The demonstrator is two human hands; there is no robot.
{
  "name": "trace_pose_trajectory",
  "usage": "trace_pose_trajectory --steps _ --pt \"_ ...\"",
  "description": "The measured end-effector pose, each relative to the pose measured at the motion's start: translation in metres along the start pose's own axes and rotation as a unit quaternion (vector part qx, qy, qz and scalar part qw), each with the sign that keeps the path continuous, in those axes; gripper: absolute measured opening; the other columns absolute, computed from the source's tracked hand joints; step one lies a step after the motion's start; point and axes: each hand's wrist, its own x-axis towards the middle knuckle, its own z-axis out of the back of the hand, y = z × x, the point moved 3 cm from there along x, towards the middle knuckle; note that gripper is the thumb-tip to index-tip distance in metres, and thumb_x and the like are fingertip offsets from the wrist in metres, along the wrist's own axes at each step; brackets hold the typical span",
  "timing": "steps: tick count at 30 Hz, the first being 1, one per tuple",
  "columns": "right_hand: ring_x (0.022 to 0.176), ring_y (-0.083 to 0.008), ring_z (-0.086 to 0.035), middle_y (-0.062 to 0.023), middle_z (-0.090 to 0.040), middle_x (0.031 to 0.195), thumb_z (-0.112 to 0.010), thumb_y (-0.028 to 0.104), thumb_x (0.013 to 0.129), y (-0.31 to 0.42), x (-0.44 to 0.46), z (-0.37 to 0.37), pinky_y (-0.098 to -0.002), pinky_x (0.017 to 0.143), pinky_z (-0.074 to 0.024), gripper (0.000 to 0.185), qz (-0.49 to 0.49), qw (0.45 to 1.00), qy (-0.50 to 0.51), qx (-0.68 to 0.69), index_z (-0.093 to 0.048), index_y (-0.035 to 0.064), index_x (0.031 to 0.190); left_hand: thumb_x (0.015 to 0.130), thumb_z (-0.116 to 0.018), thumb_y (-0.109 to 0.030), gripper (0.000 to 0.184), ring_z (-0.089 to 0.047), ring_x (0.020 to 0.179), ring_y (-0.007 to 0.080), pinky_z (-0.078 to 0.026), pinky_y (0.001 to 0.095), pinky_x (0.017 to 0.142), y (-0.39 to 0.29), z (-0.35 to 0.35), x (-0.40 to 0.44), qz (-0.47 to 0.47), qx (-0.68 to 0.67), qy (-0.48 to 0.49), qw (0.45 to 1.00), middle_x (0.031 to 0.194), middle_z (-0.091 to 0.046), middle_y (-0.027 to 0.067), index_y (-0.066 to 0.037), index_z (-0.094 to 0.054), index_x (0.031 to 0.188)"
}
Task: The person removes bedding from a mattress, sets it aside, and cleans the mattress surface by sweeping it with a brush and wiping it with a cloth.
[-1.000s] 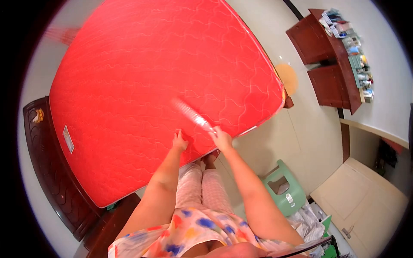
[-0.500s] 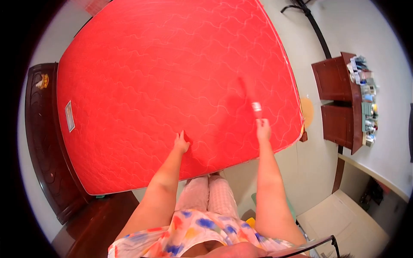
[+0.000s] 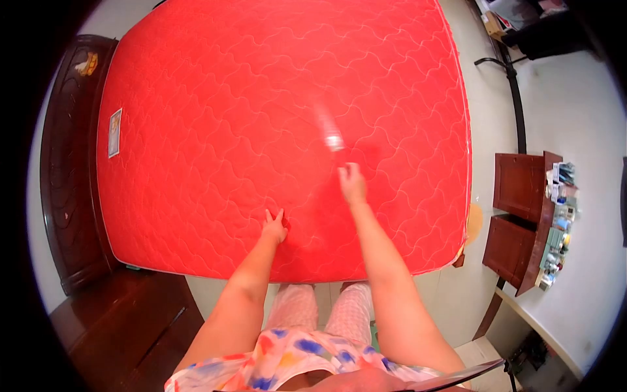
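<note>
A large red quilted mattress fills the middle of the view, with a white label near its left edge. My left hand rests near the front part of the mattress, fingers spread, holding nothing. Closed around the handle of a slim red brush is my right hand, over the mattress to the right of my left hand. The brush's far end points away from me and is smeared by motion, so I cannot tell whether it touches the fabric.
A dark wooden headboard stands along the left side. At the lower left is a dark wooden cabinet. On the right, a reddish-brown cabinet carries several bottles and small boxes. Pale floor tiles border the mattress.
My right hand has swept the brush leftwards across the mattress, closer to my left hand. The left hand's fingers have spread apart. The whole view has shifted with my head.
</note>
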Motion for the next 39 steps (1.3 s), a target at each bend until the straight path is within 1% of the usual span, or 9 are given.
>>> trace_pose_trajectory --steps 5,8,17,23,24,27,33,34,39 --pt "0.083 -0.0382 -0.058 -0.0212 -0.061 0.088 -0.051 0.033 0.085 0.07 0.011 -0.053 -0.0468 0.07 -0.0444 0.033 0.172 0.921 0.304 -0.17 -0.047 0.0057 0.103 0.079 -0.058 -0.02 0.074 -0.023 0.128 0.0392 -0.028 0.039 0.104 -0.05 -0.017 -0.006 -0.082 -0.004 -0.038 0.996 0.145 0.0 0.02 -0.03 -0.016 0.139" --pt "0.084 -0.0382 -0.058 -0.0217 -0.061 0.088 -0.052 0.033 0.084 0.059 0.027 -0.033 -0.0469 0.071 -0.0445 0.034 0.154 0.893 0.361 -0.22 -0.047 0.0055 0.103 0.079 -0.058 -0.021 0.074 -0.022 0.128 0.0404 -0.027 0.0387 0.104 -0.114 -0.035 -0.022 -0.115 0.002 -0.062 0.991 0.144 -0.001 0.0215 -0.029 -0.015 0.139" --pt "0.077 -0.0281 -0.061 -0.0189 -0.062 0.084 -0.058 0.028 0.083 -0.149 0.116 0.2 -0.0378 0.066 -0.0466 0.03 -0.046 0.998 -0.007 -0.051 -0.053 0.0021 0.097 0.079 -0.058 -0.036 0.08 -0.009 0.129 0.048 -0.02 0.047 0.105 -0.305 -0.102 -0.048 -0.149 0.085 -0.019 0.985 0.141 0.004 0.0305 -0.033 -0.006 0.14" --pt "0.082 -0.0351 -0.057 -0.0216 -0.059 0.091 -0.053 0.027 0.086 -0.239 0.108 0.35 -0.041 0.073 -0.0433 0.032 -0.214 0.921 -0.325 -0.032 -0.049 -0.0017 0.099 0.076 -0.059 -0.047 0.086 0.001 0.13 0.0484 -0.016 0.0484 0.106 -0.324 -0.098 -0.046 -0.066 0.093 0.037 0.993 0.139 0.009 0.0323 -0.035 -0.003 0.139" --pt "0.079 -0.0263 -0.057 -0.0167 -0.059 0.087 -0.052 0.024 0.087 -0.239 0.102 0.362 -0.0359 0.072 -0.0438 0.03 -0.277 0.882 -0.38 -0.011 -0.048 -0.0034 0.097 0.074 -0.061 -0.047 0.088 -0.001 0.129 0.0499 -0.021 0.0487 0.104 -0.325 -0.098 -0.044 -0.063 0.104 0.022 0.992 0.139 0.012 0.0313 -0.037 -0.003 0.139" --pt "0.072 -0.0251 -0.054 -0.0138 -0.057 0.081 -0.052 0.024 0.088 -0.262 0.095 0.368 -0.0369 0.068 -0.0431 0.027 -0.198 0.895 -0.401 -0.007 -0.046 -0.0021 0.094 0.074 -0.062 -0.046 0.088 -0.001 0.129 0.0505 -0.024 0.0494 0.103 -0.329 -0.098 -0.04 -0.039 0.077 0.055 0.995 0.139 0.013 0.0306 -0.038 -0.003 0.139" --pt "0.071 -0.0322 -0.059 -0.0173 -0.059 0.079 -0.053 0.03 0.086 -0.181 0.052 0.277 -0.0422 0.06 -0.0448 0.028 -0.057 0.994 -0.088 0.023 -0.047 0.0045 0.096 0.076 -0.061 -0.042 0.085 0.001 0.129 0.0488 -0.014 0.0503 0.106 -0.333 -0.094 -0.046 -0.045 0.059 0.057 0.996 0.139 0.011 0.0316 -0.035 -0.005 0.139" --pt "0.07 -0.0281 -0.058 -0.0136 -0.059 0.079 -0.054 0.029 0.086 -0.172 0.039 0.258 -0.0391 0.063 -0.0456 0.028 -0.074 0.997 -0.005 -0.004 -0.048 0.0045 0.097 0.076 -0.061 -0.041 0.086 0.002 0.13 0.0483 -0.013 0.0503 0.106 -0.333 -0.096 -0.045 -0.052 0.068 0.048 0.995 0.139 0.01 0.0319 -0.034 -0.005 0.14" --pt "0.076 -0.036 -0.06 -0.0174 -0.062 0.08 -0.054 0.037 0.084 -0.154 -0.008 0.21 -0.0443 0.063 -0.0458 0.031 0.005 0.979 0.187 -0.08 -0.05 0.0093 0.098 0.076 -0.06 -0.041 0.086 0.008 0.13 0.0452 -0.011 0.0493 0.107 -0.332 -0.097 -0.042 -0.066 0.075 0.049 0.994 0.137 0.005 0.0356 -0.03 -0.005 0.14"
